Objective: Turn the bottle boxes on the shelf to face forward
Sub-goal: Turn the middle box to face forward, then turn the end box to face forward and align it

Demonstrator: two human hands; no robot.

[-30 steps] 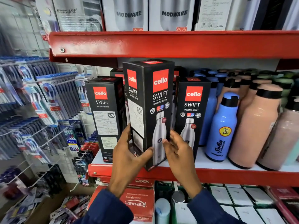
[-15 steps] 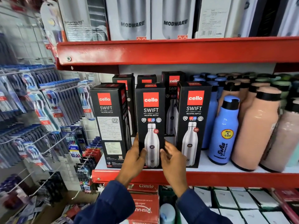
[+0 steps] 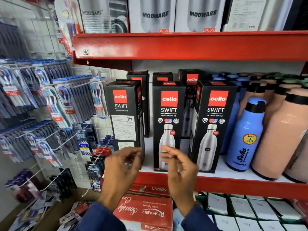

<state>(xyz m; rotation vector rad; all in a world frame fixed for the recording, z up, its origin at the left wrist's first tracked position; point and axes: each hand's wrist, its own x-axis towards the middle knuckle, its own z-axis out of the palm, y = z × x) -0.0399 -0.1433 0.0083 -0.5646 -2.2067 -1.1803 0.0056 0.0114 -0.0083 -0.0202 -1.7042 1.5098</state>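
Hands hang free, gripping nothing: left hand [image 3: 123, 165] nears the left box [image 3: 124, 114], whose label side faces out; grasp both sides low and turn its bottle picture forward.

Bottle boxes [image 3: 168, 125] black, red logo square, white lettering, silver bottle picture. Shelf [image 3: 233, 185] edge red, top white. Blue bottle [image 3: 245, 135] with black cap, yellow sticker. Neighbour bottles [image 3: 281, 135] peach, black collar.

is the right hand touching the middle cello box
Cannot tell. In the head view the right hand overlaps the middle cello box, fingers loose and blurred, so no contact or gap shows plainly.
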